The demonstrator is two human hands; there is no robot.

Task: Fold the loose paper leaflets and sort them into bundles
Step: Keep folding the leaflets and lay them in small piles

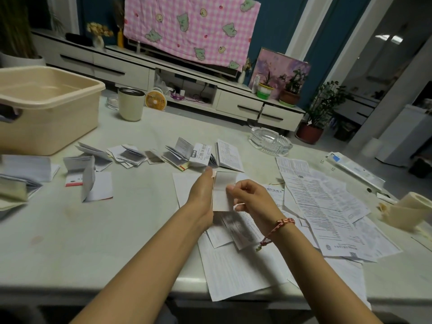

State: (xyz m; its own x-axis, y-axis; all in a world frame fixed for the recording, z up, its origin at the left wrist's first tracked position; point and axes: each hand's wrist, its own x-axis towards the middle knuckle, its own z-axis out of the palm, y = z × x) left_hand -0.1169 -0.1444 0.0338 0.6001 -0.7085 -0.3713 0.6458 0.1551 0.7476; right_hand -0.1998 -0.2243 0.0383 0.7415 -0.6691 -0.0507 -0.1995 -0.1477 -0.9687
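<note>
Over the middle of the table I hold a small folded white leaflet [222,190] upright between both hands. My left hand [203,190] grips its left edge, fingers behind it. My right hand [251,198] pinches its right edge with thumb and fingertips. Unfolded printed leaflets [327,206] lie spread flat under and to the right of my hands. A row of folded leaflets [187,154] runs across the table behind my hands, and more folded ones [88,181] stand at the left.
A beige plastic tub [46,108] fills the far left of the white table [117,230]. A cream cup [130,104] stands beside it. A glass ashtray [271,140] sits at the far right, a tape roll [406,211] at the right edge.
</note>
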